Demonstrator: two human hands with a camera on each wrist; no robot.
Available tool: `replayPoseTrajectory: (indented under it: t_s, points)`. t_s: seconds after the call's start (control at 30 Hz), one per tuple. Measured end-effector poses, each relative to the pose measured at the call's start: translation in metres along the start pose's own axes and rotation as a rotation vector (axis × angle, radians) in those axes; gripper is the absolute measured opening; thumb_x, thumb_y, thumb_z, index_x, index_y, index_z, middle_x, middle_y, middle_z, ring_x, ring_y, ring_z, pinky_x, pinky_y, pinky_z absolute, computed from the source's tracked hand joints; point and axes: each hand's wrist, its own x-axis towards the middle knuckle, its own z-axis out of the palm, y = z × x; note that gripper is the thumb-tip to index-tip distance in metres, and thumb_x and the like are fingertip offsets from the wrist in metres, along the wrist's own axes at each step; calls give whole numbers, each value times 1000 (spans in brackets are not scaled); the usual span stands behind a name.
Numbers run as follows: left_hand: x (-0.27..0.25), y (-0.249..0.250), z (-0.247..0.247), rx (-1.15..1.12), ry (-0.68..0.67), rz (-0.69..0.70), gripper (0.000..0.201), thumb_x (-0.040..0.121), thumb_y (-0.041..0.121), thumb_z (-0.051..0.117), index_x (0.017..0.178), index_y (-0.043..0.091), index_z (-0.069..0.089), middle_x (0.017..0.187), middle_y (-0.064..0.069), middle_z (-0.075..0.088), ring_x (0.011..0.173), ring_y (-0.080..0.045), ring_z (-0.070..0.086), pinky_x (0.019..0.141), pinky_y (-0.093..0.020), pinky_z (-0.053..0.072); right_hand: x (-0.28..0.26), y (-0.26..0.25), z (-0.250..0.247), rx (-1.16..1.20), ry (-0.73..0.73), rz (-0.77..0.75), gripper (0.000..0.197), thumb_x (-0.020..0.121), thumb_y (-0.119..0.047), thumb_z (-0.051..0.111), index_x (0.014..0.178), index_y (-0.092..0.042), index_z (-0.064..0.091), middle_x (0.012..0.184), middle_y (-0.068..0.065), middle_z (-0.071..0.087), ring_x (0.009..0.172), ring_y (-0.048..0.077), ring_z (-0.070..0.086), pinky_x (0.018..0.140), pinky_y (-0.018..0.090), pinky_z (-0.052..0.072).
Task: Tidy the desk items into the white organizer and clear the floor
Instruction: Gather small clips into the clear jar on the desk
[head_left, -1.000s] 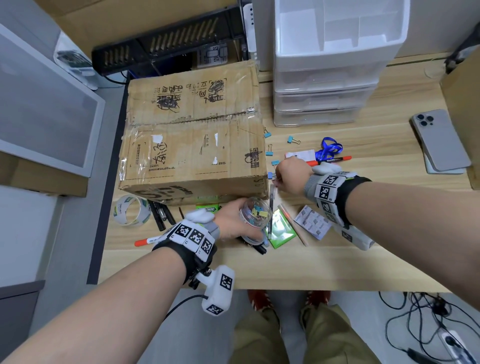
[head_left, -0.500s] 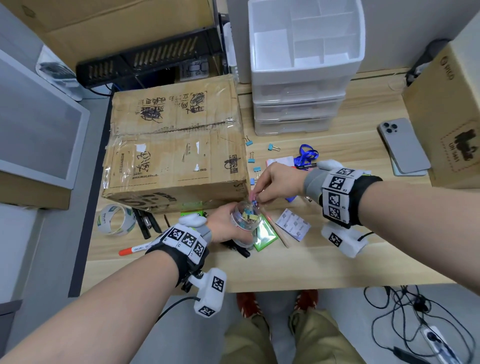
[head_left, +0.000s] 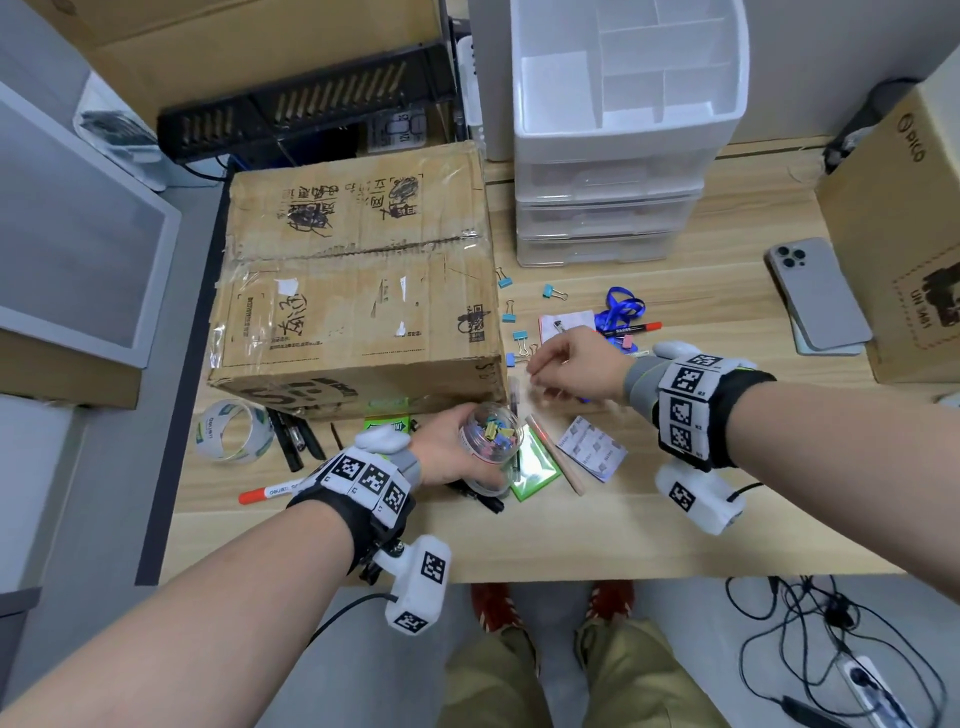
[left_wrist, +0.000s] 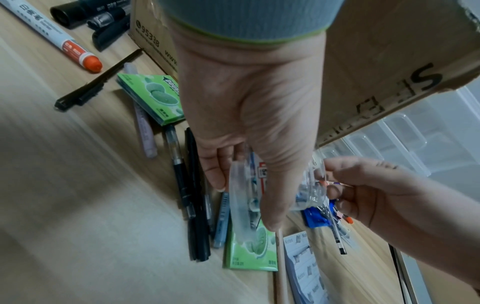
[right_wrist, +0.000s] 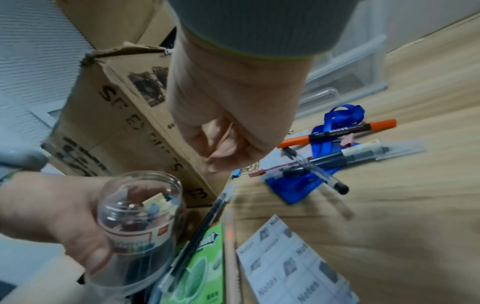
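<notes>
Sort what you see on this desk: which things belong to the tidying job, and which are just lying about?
Job:
jar, held by left hand
binder clips
pens
marker
organizer
right hand

Lying about:
cardboard box
phone
cables on the floor

The cardboard box (left_wrist: 384, 67) is showing "95338" and "SF", and the sticky pads (right_wrist: 291, 261) are reading "Notes".
</notes>
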Motion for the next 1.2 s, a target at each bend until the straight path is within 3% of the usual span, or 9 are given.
replayPoseTrajectory:
  t_s: [0.17, 0.33, 0.47, 0.67, 0.73, 0.83, 0.97, 1.1, 1.2]
  points:
    - [0, -11, -5, -9, 16, -9, 78, 54, 23, 96, 122, 26, 58, 110, 12, 71, 102, -9, 68, 95, -30, 55, 32, 14, -4, -338, 198, -48, 28, 85, -7, 60, 113, -12, 66, 103, 2, 67, 95, 20, 65, 82, 23, 48]
    - [-2, -17, -10, -14, 5, -8, 76, 61, 15, 95, 127, 20, 57, 112, 9, 69, 101, -8, 66, 88, -20, 51, 54, 1, 14, -638, 150, -105, 49, 82, -10, 66, 129, -14, 55, 118, 6, 59, 95, 25, 62, 73, 30, 48]
    - [1, -17, -13, -15, 4, -17, 79, 61, 21, 96, 128, 23, 55, 113, 12, 67, 104, -8, 65, 94, -26, 51, 62, -3, 25, -896, 100, -75, 55, 82, -5, 65, 133, -15, 49, 124, 11, 48, 96, 33, 62, 68, 33, 45]
    - [1, -14, -18, 17, 0, -27, 81, 65, 20, 94, 134, 19, 52, 113, 13, 63, 106, -9, 64, 78, -10, 45, 70, -7, 27, -910, 55, -53, 50, 84, 2, 58, 132, -12, 50, 119, 15, 47, 90, 36, 63, 75, 39, 53]
    - [-2, -11, -19, 28, -4, -34, 77, 68, 17, 92, 134, 20, 51, 110, 13, 61, 94, -3, 62, 61, 0, 42, 71, -7, 28, -890, 58, -56, 49, 85, 0, 59, 131, -11, 48, 117, 15, 47, 89, 37, 62, 74, 41, 54]
    - [-3, -8, -20, 22, -23, -39, 75, 72, 15, 89, 136, 20, 49, 114, 9, 61, 78, 9, 53, 43, -1, 39, 73, -8, 31, -889, 70, -53, 49, 85, -11, 68, 129, -11, 47, 116, 15, 47, 90, 38, 63, 76, 43, 56]
    - [-5, -4, -21, 32, -25, -43, 74, 75, 13, 87, 139, 17, 49, 114, 7, 60, 75, 10, 50, 38, -1, 36, 74, -7, 35, -864, 71, -90, 51, 86, -20, 70, 129, -8, 45, 119, 17, 48, 96, 40, 63, 79, 43, 53]
    - [-5, -3, -21, 50, -21, -43, 76, 75, 15, 87, 141, 17, 47, 113, 9, 56, 79, 3, 51, 38, -1, 37, 77, -2, 41, -886, 72, -143, 36, 89, -14, 62, 123, -9, 50, 113, 15, 53, 95, 37, 62, 79, 42, 52]
    - [-3, -5, -21, 58, -19, -53, 74, 73, 18, 89, 137, 19, 51, 111, 8, 61, 74, 8, 51, 37, -1, 35, 77, -2, 41, -904, 75, -149, 32, 90, -13, 60, 121, -9, 54, 109, 14, 56, 94, 35, 62, 78, 41, 53]
